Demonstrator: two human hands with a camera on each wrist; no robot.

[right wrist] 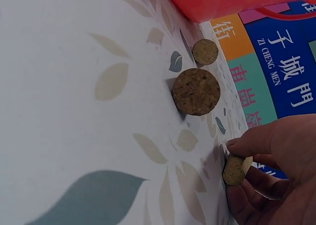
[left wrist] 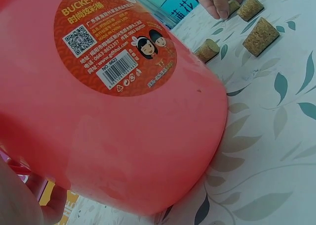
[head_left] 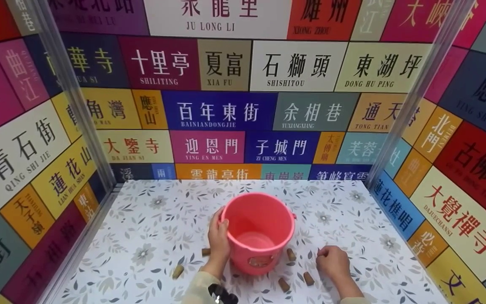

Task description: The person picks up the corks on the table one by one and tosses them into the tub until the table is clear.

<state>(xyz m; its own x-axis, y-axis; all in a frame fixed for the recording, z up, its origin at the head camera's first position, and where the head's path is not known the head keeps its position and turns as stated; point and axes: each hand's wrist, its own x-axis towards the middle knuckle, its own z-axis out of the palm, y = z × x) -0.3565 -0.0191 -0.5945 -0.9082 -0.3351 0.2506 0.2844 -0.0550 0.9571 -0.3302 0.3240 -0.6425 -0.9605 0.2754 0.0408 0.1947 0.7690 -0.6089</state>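
Observation:
A pink plastic bucket (head_left: pixel 260 257) stands upright on the table, its inside bare. My left hand (head_left: pixel 219 238) grips its left side near the rim; in the left wrist view the fingers partly show past the edge of the bucket. To the right of the bucket, my right hand (head_left: pixel 335 266) is low at the tabletop. In the right wrist view that hand (right wrist: pixel 276 170) pinches a small cork stopper (right wrist: pixel 234 171) between thumb and fingers. Other corks lie near it: one cork (head_left: pixel 309 278) closest to the hand, another cork (head_left: pixel 283 284), and a third cork (head_left: pixel 291 254) beside the bucket.
Left of the bucket lie two more brown corks, one cork (head_left: pixel 178 271) farther out and one cork (head_left: pixel 206 252) by the left wrist. A leaf-patterned white cloth (head_left: pixel 141 228) covers the table. Walls of colourful sign panels (head_left: pixel 217 110) enclose the back and both sides.

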